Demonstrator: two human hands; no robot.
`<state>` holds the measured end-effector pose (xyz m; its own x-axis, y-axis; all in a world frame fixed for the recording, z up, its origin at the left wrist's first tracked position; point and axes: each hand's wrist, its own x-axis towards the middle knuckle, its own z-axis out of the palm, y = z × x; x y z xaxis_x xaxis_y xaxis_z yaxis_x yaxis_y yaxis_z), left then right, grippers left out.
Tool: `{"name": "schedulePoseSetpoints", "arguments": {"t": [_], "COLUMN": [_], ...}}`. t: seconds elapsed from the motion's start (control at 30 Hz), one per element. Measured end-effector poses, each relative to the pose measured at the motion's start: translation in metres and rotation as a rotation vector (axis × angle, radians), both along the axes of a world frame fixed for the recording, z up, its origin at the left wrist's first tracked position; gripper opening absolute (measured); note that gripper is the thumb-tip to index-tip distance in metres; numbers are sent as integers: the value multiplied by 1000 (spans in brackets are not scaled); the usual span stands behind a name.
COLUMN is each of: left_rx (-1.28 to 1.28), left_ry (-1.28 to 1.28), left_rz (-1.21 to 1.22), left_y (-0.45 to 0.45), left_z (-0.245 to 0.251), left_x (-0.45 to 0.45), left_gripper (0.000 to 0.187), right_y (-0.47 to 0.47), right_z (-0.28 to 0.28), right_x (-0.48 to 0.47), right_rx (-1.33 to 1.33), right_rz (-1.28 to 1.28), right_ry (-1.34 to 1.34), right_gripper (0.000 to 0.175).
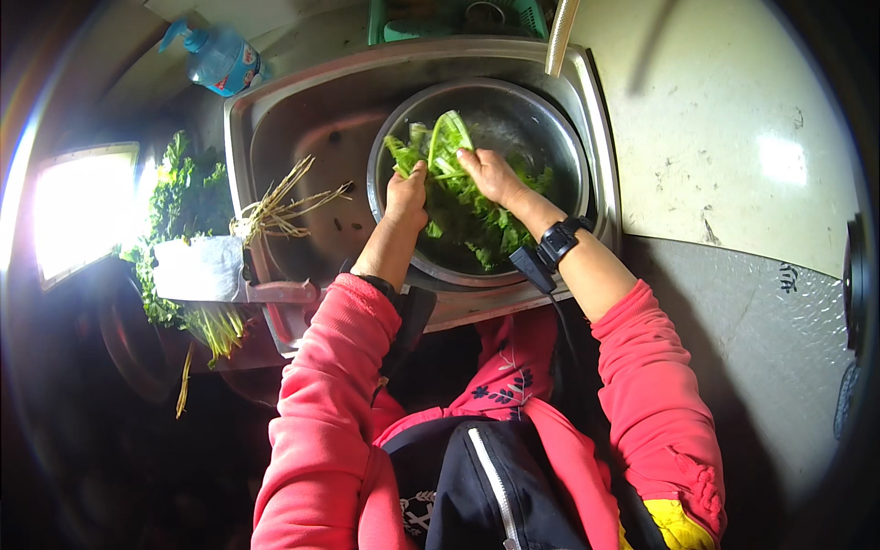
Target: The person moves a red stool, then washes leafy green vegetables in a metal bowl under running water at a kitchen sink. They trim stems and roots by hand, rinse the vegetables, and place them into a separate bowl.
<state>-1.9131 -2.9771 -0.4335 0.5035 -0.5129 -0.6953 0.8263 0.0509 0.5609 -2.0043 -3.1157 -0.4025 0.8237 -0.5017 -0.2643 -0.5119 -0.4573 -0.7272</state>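
Above a round stainless-steel basin [481, 86], a bunch of leafy green stalks [448, 137] is gripped from both sides. My left hand [407, 198] closes on its left part, thumb uppermost. My right hand [496, 179] pinches the pale stalks on the right. More loose leaves [498, 237] lie low in the basin under my hands. Water seems to cover part of the basin's bottom. The basin stands in the right part of a metal sink [316, 130].
Left of the sink, a cleaver [199, 268] lies across bunched greens [175, 199], its handle over the rim. Long roots [275, 213] overhang the sink. A blue pump bottle [223, 62] stands behind; a hose [562, 38] hangs at the back right. Beyond sits a green basket [526, 17].
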Motion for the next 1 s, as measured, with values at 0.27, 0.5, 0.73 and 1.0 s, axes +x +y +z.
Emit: {"name": "schedulePoseSetpoints", "arguments": {"t": [0.27,0.5,0.73,1.0], "left_rx": [263,318,217,12], "left_ry": [2,112,81,79], "left_rz": [-111,-119,-80,54], "left_y": [17,10,8,12], "left_z": [-2,-8,-15,-2], "left_x": [-6,-16,-26,-28], "left_gripper": [33,76,41,32], "right_y": [-26,19,15,25], "right_z": [13,-21,-12,10], "right_x": [-12,-17,-12,-37], "right_rx": [-309,-472,158,180], "right_rz": [-45,505,-8,133], "right_ry": [-46,258,380,29], "right_gripper": [40,34,47,45]}}
